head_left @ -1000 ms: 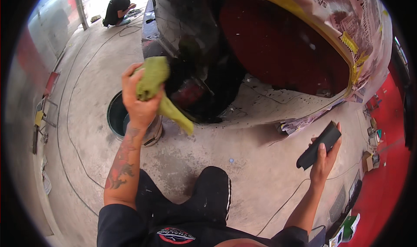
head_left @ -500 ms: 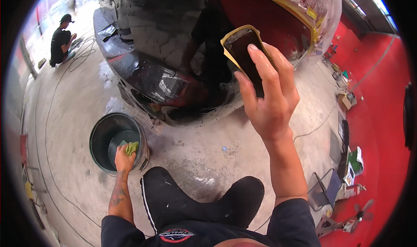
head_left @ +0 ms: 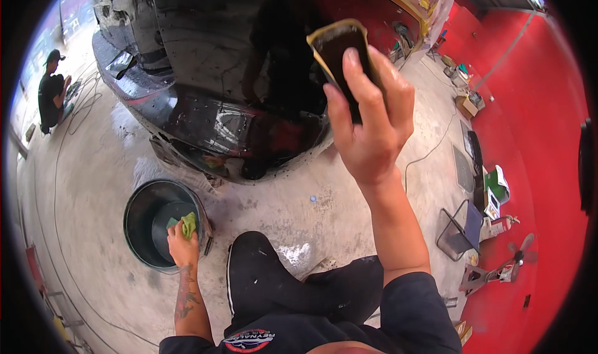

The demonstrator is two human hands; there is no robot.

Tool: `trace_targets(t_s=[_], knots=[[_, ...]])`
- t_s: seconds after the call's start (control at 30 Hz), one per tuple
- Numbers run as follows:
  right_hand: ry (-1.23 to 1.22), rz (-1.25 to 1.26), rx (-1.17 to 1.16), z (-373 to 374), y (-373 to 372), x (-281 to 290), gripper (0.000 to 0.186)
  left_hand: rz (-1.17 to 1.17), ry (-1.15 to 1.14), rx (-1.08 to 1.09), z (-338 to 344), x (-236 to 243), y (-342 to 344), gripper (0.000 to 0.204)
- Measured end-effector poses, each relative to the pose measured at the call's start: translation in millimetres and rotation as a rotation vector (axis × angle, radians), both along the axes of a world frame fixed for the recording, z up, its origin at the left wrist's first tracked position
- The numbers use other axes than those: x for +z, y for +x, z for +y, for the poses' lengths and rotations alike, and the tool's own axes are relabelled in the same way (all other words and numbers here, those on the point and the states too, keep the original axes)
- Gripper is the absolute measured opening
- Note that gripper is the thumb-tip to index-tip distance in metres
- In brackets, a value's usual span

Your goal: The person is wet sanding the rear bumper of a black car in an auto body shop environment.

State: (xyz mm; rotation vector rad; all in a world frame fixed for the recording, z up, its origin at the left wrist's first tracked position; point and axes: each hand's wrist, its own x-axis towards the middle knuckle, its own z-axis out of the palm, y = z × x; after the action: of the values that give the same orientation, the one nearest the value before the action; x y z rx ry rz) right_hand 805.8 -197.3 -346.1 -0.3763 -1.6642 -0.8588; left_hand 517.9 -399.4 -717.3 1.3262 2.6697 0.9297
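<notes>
concrete floor [head_left: 93,229], cloth [head_left: 189,225] lowered to bucket [head_left: 140,229]

Place: vehicle workshop, bodywork and paint type. Evidence listed by position.

Far centre: one car body [head_left: 205,48], glossy black, flecked with drops; its right-hand part edged with yellow tape [head_left: 408,9] and masking paper [head_left: 443,4].

Near centre: one dark block [head_left: 338,53], wrapped in a yellowish sheet, sanding type.

Near left: one wide bucket [head_left: 144,226], dark; one green cloth [head_left: 189,224] within its rim.

Floor: bare concrete [head_left: 93,229], stained, wet in patches, crossed by cables [head_left: 58,161].

Right: red wall [head_left: 536,117]; at its foot, one cardboard box [head_left: 465,106], one fan [head_left: 522,256], mixed clutter.

Far left: one crouching person [head_left: 50,95], dark clothing, beside looped cables.
</notes>
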Motion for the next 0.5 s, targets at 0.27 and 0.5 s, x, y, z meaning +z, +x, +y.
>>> trace_targets(t_s=[0.27, 0.5], knots=[[0.053, 0.027, -0.004, 2.3, -7.4, 10.3, 0.043, -0.084, 0.008, 0.021, 0.6, 2.0, 1.6, 0.049], [0.075, 0.008, -0.019, 6.3, -1.8, 0.2, 0.043, -0.077, 0.024, 0.011, -1.3, -0.7, -1.5, 0.046]])
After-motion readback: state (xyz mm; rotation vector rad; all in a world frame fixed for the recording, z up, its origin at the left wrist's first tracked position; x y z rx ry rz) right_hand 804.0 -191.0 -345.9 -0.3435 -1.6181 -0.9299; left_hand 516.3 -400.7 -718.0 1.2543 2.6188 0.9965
